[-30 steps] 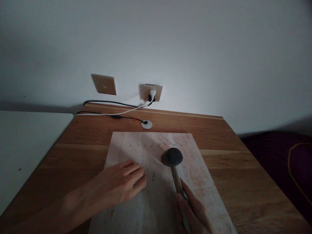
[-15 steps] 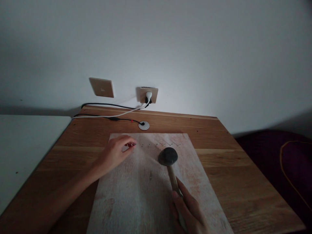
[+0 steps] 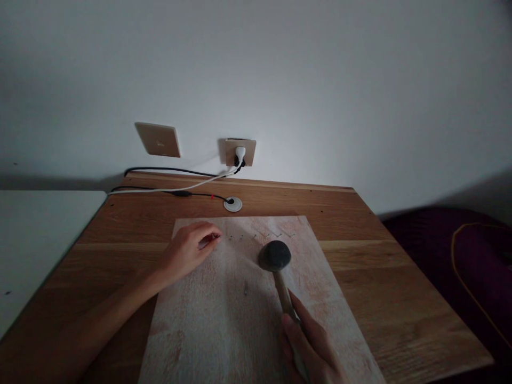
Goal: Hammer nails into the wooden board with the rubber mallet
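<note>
My right hand point(image 3: 310, 344) is wrapped round the handle of a rubber mallet point(image 3: 275, 256), whose dark head is raised over the wooden board point(image 3: 208, 320). Near the board's far left corner, my left hand point(image 3: 196, 242) pinches a small nail point(image 3: 216, 236) between thumb and fingertips; most of the nail is hidden. To the right of those fingers, several nails stand in a row along the far side of the board, among them an end nail point(image 3: 293, 234). One small thing that looks like a nail point(image 3: 245, 290) is on the middle of the board.
The board lies on a brown wooden table point(image 3: 400, 298). Behind it are a round cable grommet point(image 3: 232, 204) and black and white cables running to a wall socket point(image 3: 240, 152). A white surface point(image 3: 40, 229) adjoins at left; a dark purple object point(image 3: 432, 234) is at right.
The view has shifted slightly, so the wall and table sit a little further left. Both hands keep almost the same pose, left pinching and right holding the mallet.
</note>
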### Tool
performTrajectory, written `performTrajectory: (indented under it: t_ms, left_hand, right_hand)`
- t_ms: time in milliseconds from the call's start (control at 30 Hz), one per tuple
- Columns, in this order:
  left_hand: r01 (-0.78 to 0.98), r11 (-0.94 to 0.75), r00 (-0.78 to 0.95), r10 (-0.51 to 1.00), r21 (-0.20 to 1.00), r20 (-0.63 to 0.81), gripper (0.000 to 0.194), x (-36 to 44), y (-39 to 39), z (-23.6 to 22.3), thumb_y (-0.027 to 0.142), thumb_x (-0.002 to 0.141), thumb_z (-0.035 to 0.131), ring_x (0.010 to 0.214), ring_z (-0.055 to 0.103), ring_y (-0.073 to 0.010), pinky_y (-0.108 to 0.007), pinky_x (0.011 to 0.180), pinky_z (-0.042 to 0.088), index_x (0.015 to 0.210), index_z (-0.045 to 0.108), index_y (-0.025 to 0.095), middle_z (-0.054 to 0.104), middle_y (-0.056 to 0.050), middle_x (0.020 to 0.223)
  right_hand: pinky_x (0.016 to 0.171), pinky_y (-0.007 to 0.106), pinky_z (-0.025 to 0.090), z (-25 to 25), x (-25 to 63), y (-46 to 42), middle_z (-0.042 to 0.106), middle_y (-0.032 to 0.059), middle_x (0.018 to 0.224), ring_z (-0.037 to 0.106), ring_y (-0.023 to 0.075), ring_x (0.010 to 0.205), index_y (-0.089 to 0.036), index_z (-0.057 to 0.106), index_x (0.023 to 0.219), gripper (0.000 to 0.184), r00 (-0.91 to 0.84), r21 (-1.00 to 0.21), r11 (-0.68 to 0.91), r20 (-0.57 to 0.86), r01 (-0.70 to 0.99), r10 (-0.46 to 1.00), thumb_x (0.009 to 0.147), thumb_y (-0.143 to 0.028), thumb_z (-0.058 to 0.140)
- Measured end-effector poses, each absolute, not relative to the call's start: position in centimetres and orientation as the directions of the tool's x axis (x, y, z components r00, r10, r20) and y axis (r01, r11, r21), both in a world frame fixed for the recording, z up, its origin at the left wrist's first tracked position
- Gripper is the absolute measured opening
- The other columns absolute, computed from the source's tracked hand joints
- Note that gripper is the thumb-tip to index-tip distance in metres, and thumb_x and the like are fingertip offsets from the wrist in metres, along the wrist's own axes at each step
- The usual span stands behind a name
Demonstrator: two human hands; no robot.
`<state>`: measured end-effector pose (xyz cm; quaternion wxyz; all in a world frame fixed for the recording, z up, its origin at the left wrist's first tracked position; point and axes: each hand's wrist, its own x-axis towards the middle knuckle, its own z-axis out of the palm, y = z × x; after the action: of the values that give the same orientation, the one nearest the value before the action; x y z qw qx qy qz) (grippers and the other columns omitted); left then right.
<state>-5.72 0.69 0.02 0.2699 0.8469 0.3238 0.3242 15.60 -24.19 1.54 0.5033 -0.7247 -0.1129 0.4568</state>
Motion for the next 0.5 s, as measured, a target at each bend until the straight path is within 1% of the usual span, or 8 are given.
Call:
performTrajectory:
  t_ms: [33, 100, 167, 200, 233, 367, 433, 500]
  left_hand:
    - [0.375, -0.653, 0.577, 0.720, 0.658, 0.386, 0.012, -5.73, 0.70, -0.03, 0.017, 0.097, 0.062, 0.081, 0.072, -0.0171, -0.029, 0.077, 0.059, 0.094, 0.073, 0.020, 0.077, -0.003, 0.090]
    - [0.374, -0.665, 0.570, 0.715, 0.647, 0.405, 0.013, -5.76, 0.71, -0.09, 0.017, 0.097, 0.061, 0.081, 0.072, -0.0170, -0.030, 0.077, 0.058, 0.094, 0.072, 0.021, 0.076, -0.002, 0.089]
    - [0.367, -0.666, 0.572, 0.712, 0.649, 0.408, 0.013, -5.81, 0.72, -0.11, 0.016, 0.097, 0.060, 0.081, 0.071, -0.0167, -0.029, 0.077, 0.057, 0.094, 0.072, 0.021, 0.076, -0.002, 0.089]
    - [0.363, -0.667, 0.576, 0.709, 0.650, 0.407, 0.013, -5.82, 0.73, -0.10, 0.015, 0.097, 0.061, 0.081, 0.071, -0.0167, -0.029, 0.076, 0.056, 0.094, 0.071, 0.021, 0.076, -0.002, 0.089]
    - [0.361, -0.671, 0.582, 0.705, 0.647, 0.406, 0.012, -5.83, 0.73, -0.09, 0.014, 0.097, 0.061, 0.081, 0.071, -0.0169, -0.029, 0.076, 0.056, 0.094, 0.071, 0.020, 0.075, -0.002, 0.089]
    - [0.380, -0.692, 0.606, 0.688, 0.614, 0.400, 0.013, -5.80, 0.71, 0.00, 0.010, 0.096, 0.063, 0.084, 0.071, -0.0179, -0.029, 0.075, 0.054, 0.093, 0.071, 0.020, 0.074, -0.002, 0.088]
    - [0.387, -0.696, 0.616, 0.683, 0.605, 0.393, 0.014, -5.80, 0.69, -0.01, 0.009, 0.096, 0.064, 0.086, 0.071, -0.0183, -0.029, 0.077, 0.054, 0.094, 0.071, 0.020, 0.074, -0.002, 0.090]
    - [0.388, -0.702, 0.619, 0.678, 0.597, 0.396, 0.014, -5.82, 0.67, -0.08, 0.007, 0.096, 0.065, 0.086, 0.071, -0.0186, -0.030, 0.078, 0.054, 0.094, 0.071, 0.020, 0.075, -0.002, 0.090]
  right_hand:
    - [0.069, 0.025, 0.067, 1.51, 15.74, -24.22, 0.076, 0.0057, 0.108, 0.077, 0.0207, 0.087, -0.032, 0.078, 0.133, 0.061, 0.548, -0.839, -0.466, -0.538, -0.280, 0.640, 0.079, -0.059, 0.091]
    - [0.056, 0.024, 0.064, 1.44, 15.99, -24.34, 0.076, 0.0035, 0.092, 0.074, 0.0187, 0.072, -0.032, 0.075, 0.138, 0.063, 0.505, -0.840, -0.479, -0.538, -0.255, 0.675, 0.082, -0.058, 0.089]
    - [0.041, 0.021, 0.054, 1.43, 16.09, -24.46, 0.070, -0.0006, 0.075, 0.066, 0.0152, 0.054, -0.031, 0.070, 0.144, 0.067, 0.469, -0.827, -0.504, -0.558, -0.249, 0.684, 0.086, -0.060, 0.085]
    - [0.038, 0.020, 0.051, 1.44, 16.08, -24.51, 0.067, -0.0019, 0.070, 0.063, 0.0146, 0.051, -0.031, 0.068, 0.146, 0.068, 0.466, -0.819, -0.515, -0.570, -0.253, 0.677, 0.086, -0.060, 0.084]
    - [0.038, 0.020, 0.051, 1.47, 16.06, -24.54, 0.067, -0.0019, 0.070, 0.064, 0.0150, 0.052, -0.031, 0.068, 0.146, 0.068, 0.473, -0.812, -0.522, -0.580, -0.263, 0.663, 0.086, -0.061, 0.084]
    - [0.052, 0.024, 0.062, 1.63, 15.95, -24.57, 0.075, 0.0024, 0.086, 0.075, 0.0208, 0.071, -0.037, 0.073, 0.136, 0.064, 0.513, -0.800, -0.518, -0.595, -0.302, 0.619, 0.079, -0.058, 0.091]
    - [0.053, 0.025, 0.063, 1.68, 15.95, -24.53, 0.074, 0.0024, 0.084, 0.074, 0.0210, 0.070, -0.036, 0.073, 0.137, 0.064, 0.507, -0.805, -0.515, -0.589, -0.295, 0.629, 0.079, -0.059, 0.091]
    - [0.052, 0.026, 0.063, 1.72, 16.03, -24.50, 0.072, 0.0016, 0.079, 0.072, 0.0198, 0.065, -0.034, 0.071, 0.140, 0.065, 0.494, -0.812, -0.514, -0.578, -0.275, 0.649, 0.083, -0.061, 0.087]
